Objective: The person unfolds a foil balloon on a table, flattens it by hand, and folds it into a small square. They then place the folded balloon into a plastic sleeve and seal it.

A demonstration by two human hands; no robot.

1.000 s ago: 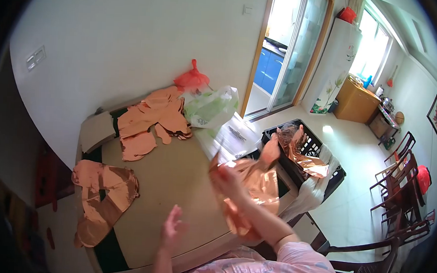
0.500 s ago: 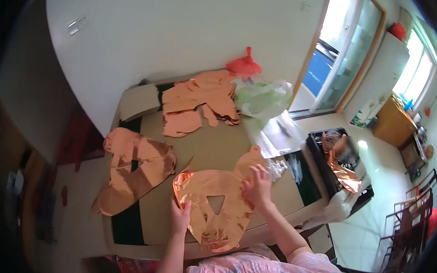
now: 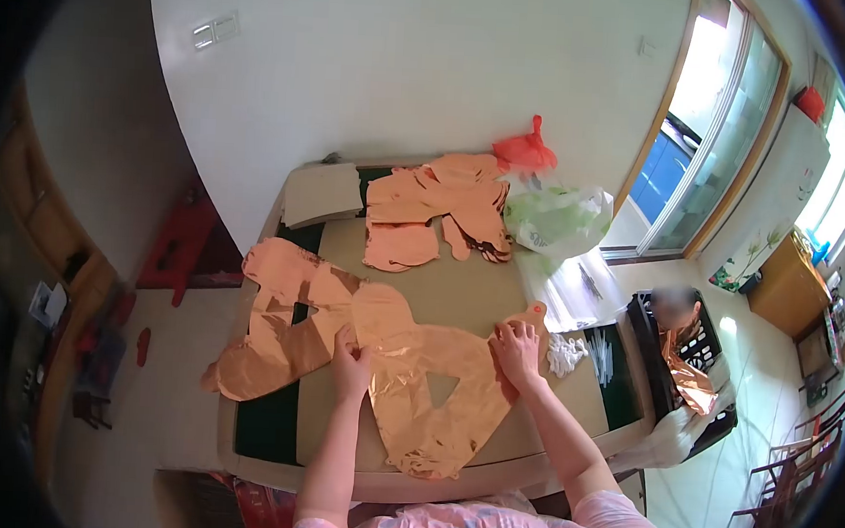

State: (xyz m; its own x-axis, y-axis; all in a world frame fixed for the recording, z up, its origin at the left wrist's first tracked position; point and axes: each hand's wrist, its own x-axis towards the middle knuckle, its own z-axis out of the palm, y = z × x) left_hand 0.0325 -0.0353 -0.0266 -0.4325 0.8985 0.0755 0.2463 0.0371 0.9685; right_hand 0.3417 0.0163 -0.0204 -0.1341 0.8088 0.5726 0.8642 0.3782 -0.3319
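Observation:
A flat rose-gold foil letter balloon [image 3: 417, 359], shaped like an A with a triangular hole, lies at the table's near side. My left hand [image 3: 350, 367] pinches its left edge, thumb and fingers closed on the foil. On its right edge rests my right hand [image 3: 518, 357], fingers stretched out over the foil. A second foil balloon [image 3: 279, 357], also with a hole, lies to the left, partly overlapped by the first. Farther back is a stack of similar foil balloons [image 3: 436, 193].
White ribbon [image 3: 566, 355] and thin straws [image 3: 601, 358] lie right of my right hand. Behind them are clear plastic sleeves [image 3: 584, 287], a green-white bag [image 3: 559, 219] and a red bag [image 3: 526, 153]. Cardboard [image 3: 321, 197] sits back left. A black crate [image 3: 644, 323] holding foil stands right.
The balloon's upper left lobe, folded over before, is now spread out leftward. My right hand's fingers have flattened over the right edge. The camera view has shifted.

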